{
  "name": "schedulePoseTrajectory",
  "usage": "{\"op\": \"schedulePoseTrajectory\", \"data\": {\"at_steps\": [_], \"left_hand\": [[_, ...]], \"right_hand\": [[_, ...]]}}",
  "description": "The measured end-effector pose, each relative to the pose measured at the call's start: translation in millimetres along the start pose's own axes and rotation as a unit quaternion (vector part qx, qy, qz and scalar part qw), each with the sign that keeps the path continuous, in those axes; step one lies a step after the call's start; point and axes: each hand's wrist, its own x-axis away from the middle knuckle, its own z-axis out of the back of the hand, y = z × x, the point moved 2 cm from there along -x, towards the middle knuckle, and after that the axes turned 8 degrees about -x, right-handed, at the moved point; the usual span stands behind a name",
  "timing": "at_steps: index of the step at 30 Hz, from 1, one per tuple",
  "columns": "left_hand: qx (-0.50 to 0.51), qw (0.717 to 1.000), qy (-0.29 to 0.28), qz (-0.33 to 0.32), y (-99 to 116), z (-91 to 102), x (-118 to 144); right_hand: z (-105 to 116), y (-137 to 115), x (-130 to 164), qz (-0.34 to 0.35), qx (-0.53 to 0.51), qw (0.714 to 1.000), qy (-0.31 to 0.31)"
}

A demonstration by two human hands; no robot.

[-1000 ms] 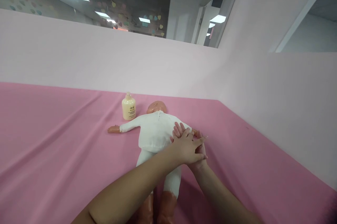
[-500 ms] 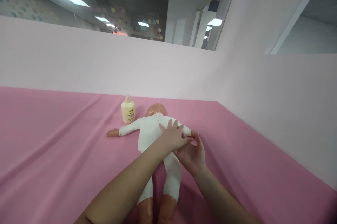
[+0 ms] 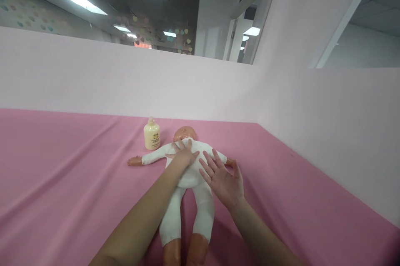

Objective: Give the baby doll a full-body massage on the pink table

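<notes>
The head view is showing a baby doll lying face down, as far as the back of its bald head tells, on a bench draped in a pink cloth, its head pointing away from the person and its legs reaching toward the bottom edge of the picture. The left hand is now lying flat and open on the upper back of the doll's white suit, fingers spread and reaching just under the neck; a second ago it was crossing over the other hand out by the doll's right arm, so it is travelling across the torso toward the middle. The right hand is also opening out, fingers fanned wide, and is resting on or hovering just over the right flank of the suit, with the doll's small right hand peeking out just beyond it; whether the palm is actually pressing down cannot be told. Neither hand is gripping anything. The two hands, overlapping a moment back, are now lying side by side and apart, which I take to mean the stroking is moving from the arm onto the back. A cream lotion bottle is standing upright just beside the doll's head, on its left, untouched. The doll's left arm is stretching out across the cloth, bare hand at its end.
</notes>
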Motion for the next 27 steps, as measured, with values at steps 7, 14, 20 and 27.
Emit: {"op": "schedulePoseTrajectory", "data": {"at_steps": [7, 14, 20, 27], "left_hand": [[-0.040, 0.997, 0.032, -0.050, 27.8, -30.0, 11.1], [-0.059, 0.991, 0.101, -0.064, 16.4, -46.4, 19.4], [-0.063, 0.979, 0.105, -0.165, 3.3, -51.8, 30.0], [-0.058, 0.962, 0.043, -0.263, -10.3, -45.3, 29.0]], "right_hand": [[17.1, 1.8, -12.3, 0.021, 0.058, 0.998, 0.020], [39.8, 18.7, -12.2, 0.065, 0.478, 0.876, -0.015], [42.8, 22.2, -11.3, 0.033, 0.637, 0.769, -0.044], [30.6, 28.8, -15.5, 0.029, 0.698, 0.715, -0.034]]}}
